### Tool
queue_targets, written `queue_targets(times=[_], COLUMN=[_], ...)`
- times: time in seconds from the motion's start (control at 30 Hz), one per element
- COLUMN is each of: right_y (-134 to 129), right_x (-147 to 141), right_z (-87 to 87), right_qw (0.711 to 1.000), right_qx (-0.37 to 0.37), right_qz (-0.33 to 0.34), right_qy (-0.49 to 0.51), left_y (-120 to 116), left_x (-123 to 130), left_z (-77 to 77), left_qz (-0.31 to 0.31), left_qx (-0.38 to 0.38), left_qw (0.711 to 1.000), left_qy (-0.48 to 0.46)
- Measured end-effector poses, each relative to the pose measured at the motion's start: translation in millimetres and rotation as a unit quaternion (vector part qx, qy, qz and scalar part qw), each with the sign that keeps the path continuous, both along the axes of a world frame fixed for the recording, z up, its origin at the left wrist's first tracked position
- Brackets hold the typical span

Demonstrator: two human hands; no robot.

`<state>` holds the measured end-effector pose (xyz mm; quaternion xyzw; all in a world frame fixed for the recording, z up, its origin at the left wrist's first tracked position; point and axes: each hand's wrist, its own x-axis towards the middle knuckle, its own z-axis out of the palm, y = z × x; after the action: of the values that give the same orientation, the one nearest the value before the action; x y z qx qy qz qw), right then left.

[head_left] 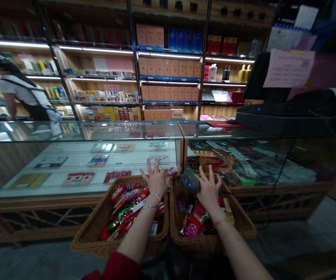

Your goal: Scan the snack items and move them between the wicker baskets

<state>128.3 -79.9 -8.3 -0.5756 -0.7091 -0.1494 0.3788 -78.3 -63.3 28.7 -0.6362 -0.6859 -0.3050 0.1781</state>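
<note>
My left hand (157, 182) is over the left wicker basket (89, 224), the upper fingers spread. Between thumb and forefinger it pinches a small clear candy tube (172, 171) with pinkish colouring. My right hand (209, 191) grips a dark handheld barcode scanner (190, 182) above the right wicker basket (214, 245); a blue light shows on its head and some fingers stick up. Colourful packaged sweets (124, 212) fill much of the left basket. Fewer wrapped sweets (195, 221) lie in the right one, partly hidden by my forearm.
Behind the baskets runs a glass display counter (121, 132) with flat packs inside. A dark monitor (257, 77) with a pink sheet stands on it at right, a cable hanging below. Shelves of boxes (168, 69) line the wall. A person (29, 93) is behind the counter at left.
</note>
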Motion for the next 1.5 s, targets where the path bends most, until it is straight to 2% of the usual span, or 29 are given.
queue_targets(times=[0.17,0.47,0.73,0.87,1.07,1.3,1.5], right_y=[-2,-4,-3,-1,-4,-6,-6], right_x=[-7,-16,-23,-30,-46,-56,-55], right_z=[-0.8,-3.6,-10.0,-12.3,-8.7,-10.3,-11.4], right_qw=[1.000,0.999,0.999,0.998,0.998,0.998,0.998], right_qx=[-0.015,-0.029,-0.036,-0.033,-0.034,-0.039,-0.041], right_qz=[-0.001,-0.003,0.018,0.029,0.043,0.047,0.046], right_qy=[0.004,0.016,0.027,0.033,0.027,0.019,0.020], left_y=[-13,-34,-49,-53,-58,-52,-51], left_x=[-13,-57,-93,-107,-120,-131,-131], left_z=[4.1,2.4,-9.8,-11.2,-9.2,-18.5,-21.1], left_qz=[0.010,0.074,0.112,0.134,0.175,0.232,0.236], left_qx=[-0.009,-0.018,-0.010,-0.004,-0.007,-0.002,0.004], left_qw=[1.000,0.997,0.993,0.990,0.982,0.968,0.968], left_qy=[-0.009,-0.022,-0.034,-0.050,-0.068,-0.091,-0.086])
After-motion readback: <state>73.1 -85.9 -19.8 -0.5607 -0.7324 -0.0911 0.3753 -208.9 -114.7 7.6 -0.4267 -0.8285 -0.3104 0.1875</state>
